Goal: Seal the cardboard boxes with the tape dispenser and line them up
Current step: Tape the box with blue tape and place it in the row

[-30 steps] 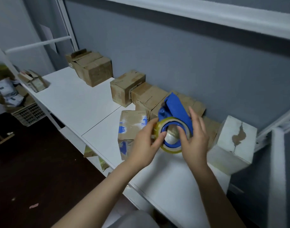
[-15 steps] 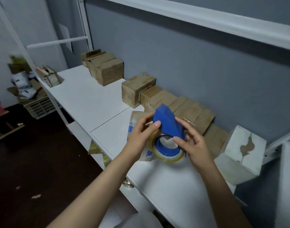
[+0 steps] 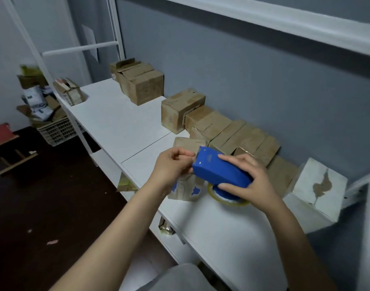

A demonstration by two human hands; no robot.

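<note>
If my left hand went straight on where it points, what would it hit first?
The blue tape dispenser in the right hand; fingertips of the left hand seem nearly against its front end.

No word or number can be read anywhere. The blue tape dispenser (image 3: 219, 171) bears a small raised plate on its top face, towards its 11 o'clock end, with lettering too fine to make out. The tall cardboard box (image 3: 175, 110), at 11 o'clock from the dispenser, carries a pale label on its right side, which is blurred. The low box (image 3: 185, 191) at the dispenser's 8 o'clock shows blue print, which is illegible.
</note>
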